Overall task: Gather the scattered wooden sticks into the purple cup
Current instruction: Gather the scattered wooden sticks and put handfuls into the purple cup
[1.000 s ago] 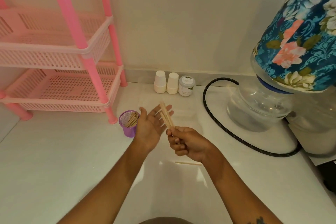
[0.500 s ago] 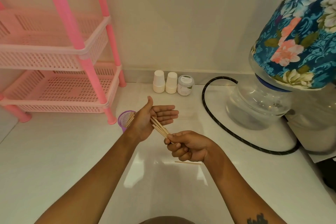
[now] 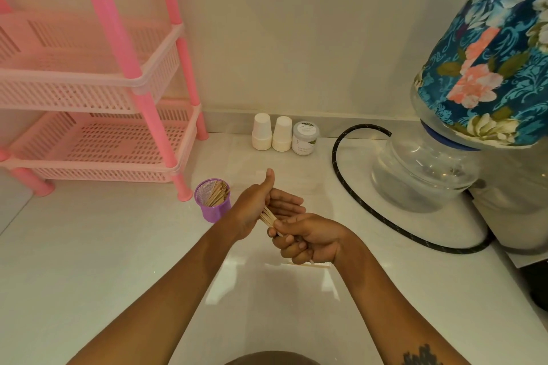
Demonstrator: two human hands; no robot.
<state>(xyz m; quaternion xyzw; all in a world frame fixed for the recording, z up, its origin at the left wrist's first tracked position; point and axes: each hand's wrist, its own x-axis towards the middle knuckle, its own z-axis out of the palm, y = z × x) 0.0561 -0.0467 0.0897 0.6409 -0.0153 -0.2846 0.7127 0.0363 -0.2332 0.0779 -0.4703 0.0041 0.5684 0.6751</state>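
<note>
My right hand point(image 3: 308, 238) pinches a small bundle of wooden sticks point(image 3: 268, 217) between thumb and curled fingers, gripping them at their near end. The bundle's long axis runs on a diagonal, from my right fingers up and to the left, and its far tips press into the palm of my left hand point(image 3: 261, 201). That left hand is opened out, palm turned toward the right, fingers stretched flat and nearly level, thumb standing straight up; it holds nothing, only backs the stick ends. Both forearms come up from the lower edge and meet above the white counter point(image 3: 89, 246).

A second ago the bundle stood much more upright, fanned against my spread left fingers; half a second ago it had already tipped toward the slant it has now. My left hand has since turned more edge-on, and the two hands have drawn closer, so less of the sticks shows between them.

One loose stick point(image 3: 311, 265) lies flat on the counter just beneath my right wrist, running left to right. The purple cup point(image 3: 213, 200) stands upright just left of my left hand, with sticks already inside leaning toward its right rim. Beyond are a pink rack point(image 3: 124, 83), two white cups point(image 3: 271, 136), a small jar point(image 3: 306, 138), a black hose point(image 3: 350, 184) and a water bottle point(image 3: 427, 169) under a floral cover point(image 3: 498, 53).
</note>
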